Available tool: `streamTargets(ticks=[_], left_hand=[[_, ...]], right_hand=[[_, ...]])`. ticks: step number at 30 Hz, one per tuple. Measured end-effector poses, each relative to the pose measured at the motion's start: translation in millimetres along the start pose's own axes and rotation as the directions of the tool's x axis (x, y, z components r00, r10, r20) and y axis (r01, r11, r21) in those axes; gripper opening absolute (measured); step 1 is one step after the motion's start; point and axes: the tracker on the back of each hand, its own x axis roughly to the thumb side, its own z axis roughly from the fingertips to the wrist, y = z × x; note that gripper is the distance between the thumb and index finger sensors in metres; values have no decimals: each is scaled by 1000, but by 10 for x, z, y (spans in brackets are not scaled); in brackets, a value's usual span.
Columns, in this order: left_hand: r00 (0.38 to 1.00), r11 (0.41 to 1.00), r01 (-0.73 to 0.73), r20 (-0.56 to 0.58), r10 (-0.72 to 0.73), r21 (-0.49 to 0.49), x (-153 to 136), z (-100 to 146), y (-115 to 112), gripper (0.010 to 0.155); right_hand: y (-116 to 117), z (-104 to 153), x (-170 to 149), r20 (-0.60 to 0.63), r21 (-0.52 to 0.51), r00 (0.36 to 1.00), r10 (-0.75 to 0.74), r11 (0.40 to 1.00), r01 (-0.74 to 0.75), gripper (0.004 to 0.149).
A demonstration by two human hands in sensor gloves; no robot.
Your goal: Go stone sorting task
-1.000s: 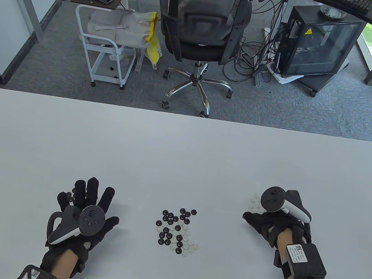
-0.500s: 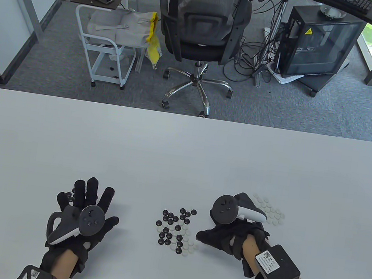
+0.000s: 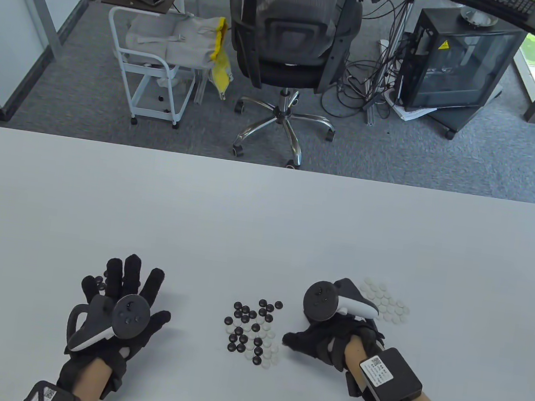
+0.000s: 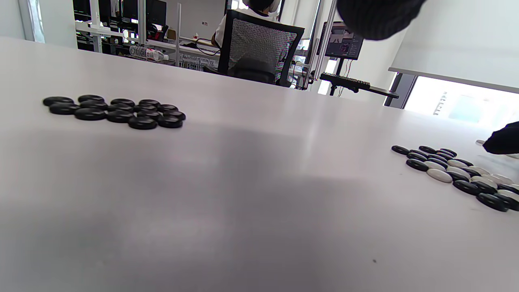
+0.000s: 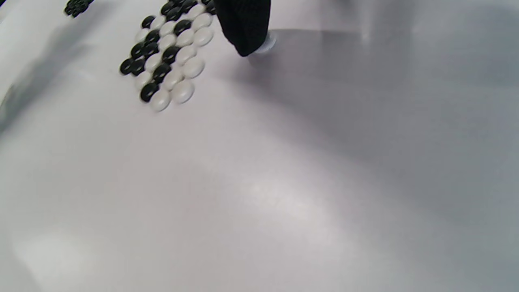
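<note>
A mixed pile of black and white Go stones (image 3: pixel 253 327) lies at the table's front centre. Sorted black stones (image 3: pixel 99 282) lie under the fingers of my left hand (image 3: pixel 125 290), which rests flat and spread. In the left wrist view the black stones (image 4: pixel 115 111) sit in a tight cluster. Sorted white stones (image 3: pixel 386 302) lie at the right, behind my right hand (image 3: pixel 323 338). That hand reaches left, one fingertip (image 5: pixel 245 24) pressing a white stone (image 5: pixel 265 42) just off the right edge of the mixed pile (image 5: pixel 170 52).
The white table (image 3: pixel 265 220) runs bare behind the piles. Beyond its far edge stand an office chair (image 3: pixel 292 31), a white cart (image 3: pixel 152 62) and a black computer case (image 3: pixel 455 62) on grey carpet.
My right hand moved left from the white stones to the mixed pile's right edge, then settled with a fingertip on a white stone there. The left hand stayed still.
</note>
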Motion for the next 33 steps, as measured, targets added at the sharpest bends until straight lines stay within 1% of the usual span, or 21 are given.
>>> streamTargets(ticks=[2,4,8,14,17,23,24,27,29,30,33], left_hand=[[1000,1000,1,0,-1,-2,0,-1,-2,80],[1000,1000,1,-1,-1,-6,-2,-1,-3,80],[1000,1000,-1,-5,1,-7,-1,1,2,80],[1000,1000,-2,-3,2,-7,-3,-2,3,80],[1000,1000,-1,-4,0,-12,-1,-4,0,80],[1000,1000,5,1,-5,-4,14,7,8,80],[1000,1000,5,1,-5,-6,11,6,7,80],[1000,1000,-1,-2,1,-6,2,8,10,80],[1000,1000,-6,-3,6,-4,-3,6,14,80],[1000,1000,-6,-3,6,-4,-3,5,13,80],[1000,1000,-3,-2,3,-9,1,3,11,80]], right_hand=[[-125,24,-147,-89,-35,996,-4,999,1,69],[-221,54,-277,-174,-48,985,9,999,-17,69],[-329,91,-459,-265,-68,964,2,997,-21,69],[-377,130,-623,-301,-104,952,-61,994,31,69],[-406,143,-674,-333,-111,941,-60,994,24,69],[-430,159,-750,-348,-128,933,-97,990,55,70],[-432,161,-752,-348,-129,932,-99,990,57,70],[-441,179,-694,-276,-152,949,-155,982,116,70],[-452,190,-584,-241,-144,963,-119,986,86,70],[-447,192,-525,-217,-141,970,-110,987,80,70],[-354,177,-179,-67,-99,993,-94,991,87,70]])
